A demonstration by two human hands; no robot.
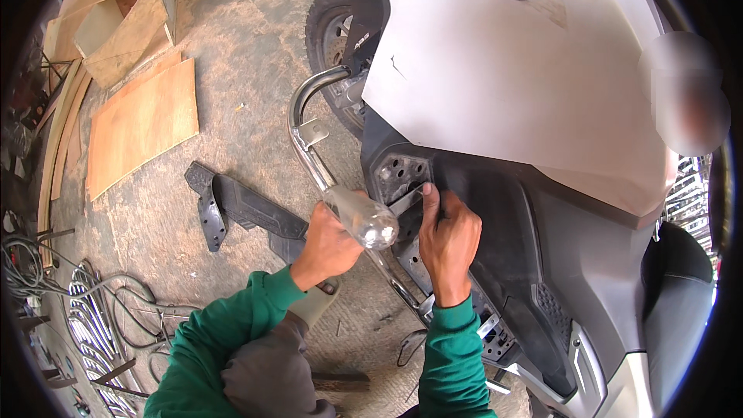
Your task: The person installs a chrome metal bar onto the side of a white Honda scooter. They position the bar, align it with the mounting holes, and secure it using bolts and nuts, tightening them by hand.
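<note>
Behind tube (316,166), left hand (328,244) partly hidden

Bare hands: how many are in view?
2: the left hand grips the chrome bar; the right hand is at the flat metal tab beside it. No others show.

Concrete floor (251,128), worn and stained; at far left it carries a box-like wooden frame (120,39); nearer than the frame, a flat plywood sheet (145,128); along the left, long wooden strips (59,151); near left, loose dark cables (133,285); towards the middle, a black plastic panel (259,209)
</note>
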